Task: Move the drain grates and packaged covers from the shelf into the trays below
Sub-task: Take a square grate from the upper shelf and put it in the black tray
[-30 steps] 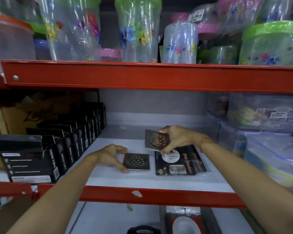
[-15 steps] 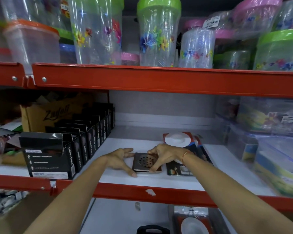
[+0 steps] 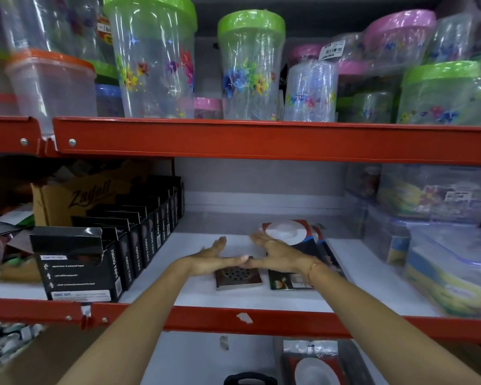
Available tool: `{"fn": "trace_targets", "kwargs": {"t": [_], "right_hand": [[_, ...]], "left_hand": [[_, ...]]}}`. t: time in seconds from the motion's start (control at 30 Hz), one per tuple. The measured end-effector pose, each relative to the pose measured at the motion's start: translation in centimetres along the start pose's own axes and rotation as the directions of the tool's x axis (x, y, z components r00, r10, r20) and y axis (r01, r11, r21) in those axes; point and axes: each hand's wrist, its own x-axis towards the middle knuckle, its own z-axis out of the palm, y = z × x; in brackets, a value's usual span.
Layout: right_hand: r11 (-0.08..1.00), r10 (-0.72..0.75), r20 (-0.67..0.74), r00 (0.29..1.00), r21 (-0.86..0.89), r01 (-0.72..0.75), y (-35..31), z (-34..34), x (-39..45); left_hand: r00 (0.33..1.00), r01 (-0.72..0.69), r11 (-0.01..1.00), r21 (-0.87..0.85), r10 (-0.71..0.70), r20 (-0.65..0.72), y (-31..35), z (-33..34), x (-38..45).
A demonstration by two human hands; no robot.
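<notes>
Both hands, left hand [image 3: 211, 259] and right hand [image 3: 275, 255], hover released with thumbs meeting over the drain grates [image 3: 238, 276] stacked near the shelf [image 3: 206, 300] front edge, seemingly ready to scoop them beside the packaged covers [image 3: 295, 245].

before you, a square drain grate [image 3: 238, 275] of brushed metal with a dull sheen, its face punched with round holes, lies on a smooth, matt white shelf board [image 3: 195, 290]. the shelf's front rail [image 3: 261, 319] is red painted metal, glossy, chipped in one spot. beside the grate, packaged covers [image 3: 303, 245] sit in glossy printed card under clear film. to your left, matt black cardboard boxes [image 3: 81, 262] stand before a brown corrugated carton [image 3: 67, 201]. above, clear plastic jars [image 3: 153, 62] with printed flowers and shiny green lids catch the light through crinkled wrap. at right, translucent plastic containers [image 3: 450, 262] look smooth and glossy.
</notes>
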Motion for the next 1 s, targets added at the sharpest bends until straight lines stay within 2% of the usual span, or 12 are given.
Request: {"fn": "trace_targets", "kwargs": {"t": [0.17,0.23,0.4,0.47,0.53,0.63,0.67,0.77,0.87,1.0], "right_hand": [[0.984,0.125,-0.203,0.971,-0.097,-0.147,5.1,-1.5,-2.5],[0.97,0.181,-0.251,0.951,-0.113,-0.214,7.3,-1.9,-3.4],[0.959,0.274,-0.208,0.939,-0.02,-0.284,10.9,-2.1,-5.0],[0.965,0.263,-0.174,0.949,0.027,-0.262,11.5,-1.9,-5.1],[0.965,0.258,-0.157,0.953,0.095,-0.245,11.9,-2.0,-4.9],[0.943,0.301,-0.202,0.932,0.208,-0.259,12.7,-2.8,-4.5],[0.939,0.313,-0.223,0.923,0.22,-0.265,13.1,-3.3,-4.5],[0.937,0.326,-0.261,0.909,0.218,-0.273,14.3,-4.3,-4.7],[0.947,0.297,-0.232,0.926,0.198,-0.254,14.7,-3.6,-4.9],[0.956,0.292,-0.245,0.925,0.088,-0.279,14.5,-2.1,-4.7]], "left_hand": [[0.988,-0.134,0.984,0.121,0.142,-0.054,4.8,3.0,2.0],[0.986,-0.145,0.979,0.14,0.155,-0.062,6.1,4.6,3.4],[0.99,-0.073,0.99,0.124,0.087,-0.112,7.5,6.8,6.9],[0.987,-0.08,0.995,0.067,0.089,-0.132,8.1,7.1,7.8],[0.979,-0.152,0.987,-0.05,0.143,-0.147,9.2,7.4,8.0],[0.966,-0.219,0.953,-0.21,0.182,-0.182,10.9,7.5,7.9],[0.963,-0.227,0.956,-0.187,0.192,-0.189,11.4,7.7,8.1],[0.961,-0.196,0.98,0.024,0.197,-0.196,12.0,8.6,8.6],[0.962,-0.152,0.975,0.161,0.183,-0.2,11.5,9.9,9.0],[0.952,-0.121,0.951,0.284,0.192,-0.237,10.4,10.7,9.2]]}}
